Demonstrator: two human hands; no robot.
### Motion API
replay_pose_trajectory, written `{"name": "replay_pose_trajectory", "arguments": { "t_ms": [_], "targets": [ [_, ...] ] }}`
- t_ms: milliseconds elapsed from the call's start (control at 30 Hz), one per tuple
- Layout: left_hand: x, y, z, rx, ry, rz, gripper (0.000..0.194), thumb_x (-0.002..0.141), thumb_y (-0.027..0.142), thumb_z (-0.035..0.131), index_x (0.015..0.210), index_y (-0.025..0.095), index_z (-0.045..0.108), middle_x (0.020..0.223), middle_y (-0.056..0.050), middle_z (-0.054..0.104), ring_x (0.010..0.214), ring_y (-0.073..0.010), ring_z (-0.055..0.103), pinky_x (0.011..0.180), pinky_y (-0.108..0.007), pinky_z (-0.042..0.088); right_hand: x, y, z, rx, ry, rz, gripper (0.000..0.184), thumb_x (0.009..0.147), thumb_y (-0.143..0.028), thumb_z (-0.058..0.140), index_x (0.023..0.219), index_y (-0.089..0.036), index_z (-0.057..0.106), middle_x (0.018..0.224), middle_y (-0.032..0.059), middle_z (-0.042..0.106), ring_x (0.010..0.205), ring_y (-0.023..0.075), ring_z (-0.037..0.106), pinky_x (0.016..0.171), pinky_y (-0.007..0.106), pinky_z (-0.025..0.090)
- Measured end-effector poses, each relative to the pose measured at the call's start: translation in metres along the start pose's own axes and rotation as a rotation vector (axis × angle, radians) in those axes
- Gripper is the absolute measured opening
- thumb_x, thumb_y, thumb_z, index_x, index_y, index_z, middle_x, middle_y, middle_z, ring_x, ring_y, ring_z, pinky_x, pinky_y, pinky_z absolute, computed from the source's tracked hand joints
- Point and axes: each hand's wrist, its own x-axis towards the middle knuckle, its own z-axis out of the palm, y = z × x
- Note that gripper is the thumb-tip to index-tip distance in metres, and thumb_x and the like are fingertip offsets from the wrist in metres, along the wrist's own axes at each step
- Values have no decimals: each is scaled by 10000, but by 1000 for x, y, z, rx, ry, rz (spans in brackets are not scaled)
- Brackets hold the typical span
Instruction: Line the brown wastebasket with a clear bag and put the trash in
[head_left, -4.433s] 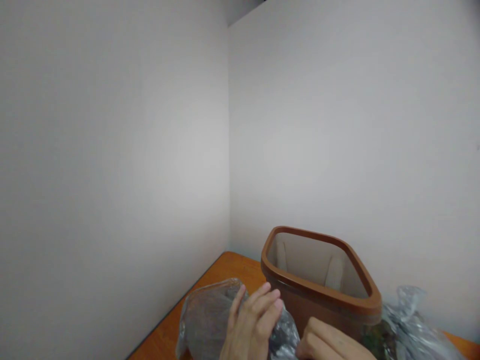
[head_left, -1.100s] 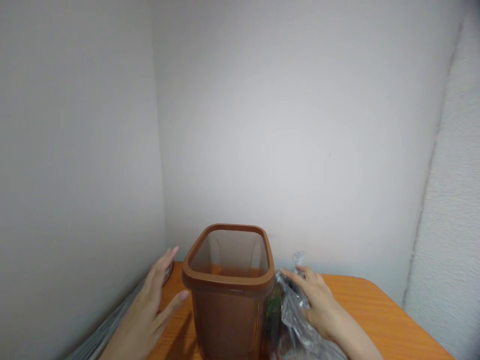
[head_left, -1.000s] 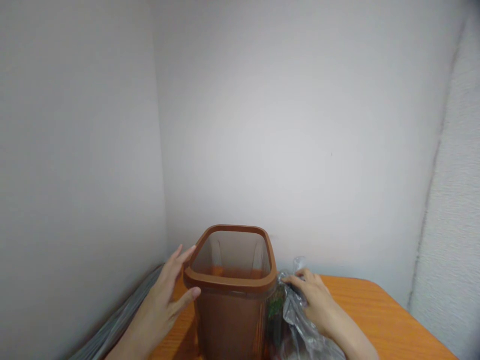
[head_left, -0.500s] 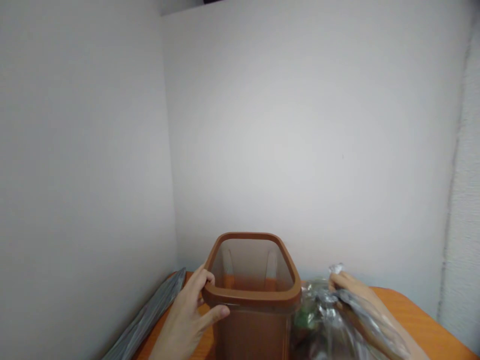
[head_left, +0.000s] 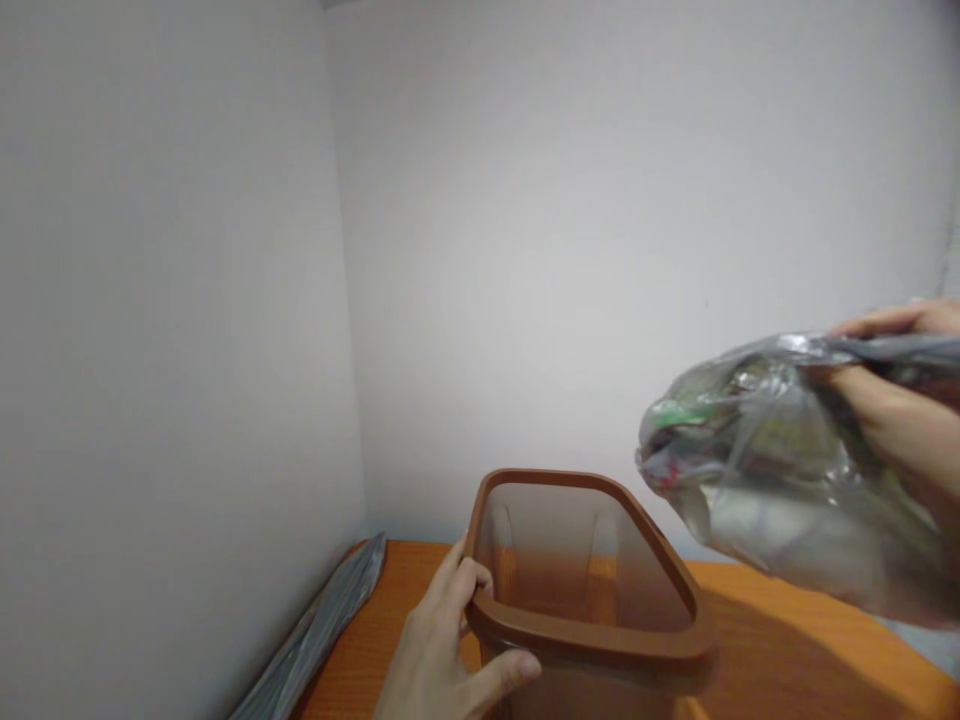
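Note:
A brown translucent plastic bin (head_left: 600, 640) stands on an orange wooden table (head_left: 787, 660) in a corner of white walls. My left hand (head_left: 442, 660) grips the bin's near left rim, fingers curled inside and thumb along the front edge. My right hand (head_left: 892, 410) is up at the right edge, closed on the neck of a clear plastic bag (head_left: 757, 480) filled with mixed rubbish. The bag hangs in the air, above and to the right of the bin's opening. The bin looks empty inside.
A flat grey plastic bag (head_left: 322, 630) lies along the left wall on the table. White walls close in on the left and behind the bin.
My right hand has lifted the filled bag off the table, up beside the bin. My left hand went from the bin's side to gripping its rim. The flat bag now lies by the wall.

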Motion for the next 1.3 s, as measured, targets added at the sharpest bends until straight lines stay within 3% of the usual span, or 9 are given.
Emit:
{"name": "replay_pose_trajectory", "arguments": {
  "t_ms": [100,267,400,533,733,833,900,1100,1300],
  "targets": [
    [3,-4,-1,14,-15,24,505,704,617,734,975,218,585,1081,-56,618,965,-232,595,802,-267,454,26,-31,24,268,67,106,231,796,-426,679,891,-255,557,850,46,532,697,186,467,669,365,355],
    [1,-10,1,88,1,-26,615,688,701,690,1047,210,602,1192,-115,612,1095,-302,581,925,-351,457,22,-58,70,743,-181,161,225,759,-291,727,856,-267,526,861,-10,510,755,154,493,705,303,393],
    [-1,-4,1,126,2,-68,638,687,724,664,1044,197,611,1273,-148,596,1165,-334,571,941,-385,475,-11,-66,98,766,-334,196,182,790,-285,698,852,-233,535,795,-31,544,721,142,513,666,279,403],
    [0,4,2,178,-1,-67,614,705,692,662,1061,193,617,1258,-157,611,1155,-338,592,942,-411,493,-45,-68,112,542,-574,31,60,840,-262,604,853,-212,573,810,-5,611,780,178,566,724,312,426],
    [-5,-10,6,200,-1,-13,672,734,638,677,1216,181,575,1359,-179,577,1256,-346,557,1014,-467,485,-93,-48,118,409,-956,-236,103,767,-162,634,857,-210,619,874,18,650,831,192,588,753,329,446],
    [-6,-12,2,227,150,49,788,792,648,616,1409,191,437,1563,-168,364,1426,-331,380,1128,-525,379,-105,-42,112,450,-1049,-254,190,701,-133,680,865,-225,651,887,4,672,827,189,604,745,324,466],
    [1,-3,-5,255,240,84,646,898,581,513,1430,227,418,1565,-119,375,1434,-278,370,1160,-512,338,-106,-43,105,484,-1079,-234,210,707,-134,663,888,-240,666,908,7,677,839,195,610,748,331,486],
    [63,48,-19,311,-5,300,223,924,368,555,1064,255,689,1136,-25,711,1112,-214,615,999,-349,434,-104,-52,93,626,-1068,-144,298,742,-152,633,1028,-235,653,1018,20,681,916,193,622,829,341,507],
    [93,42,-11,244,-97,267,81,805,263,665,796,184,684,826,3,723,802,-169,638,739,-257,440,-103,-42,81,831,-1136,52,400,769,-230,691,1149,-213,569,1190,85,621,1058,215,616,863,354,512]
  ]
}}
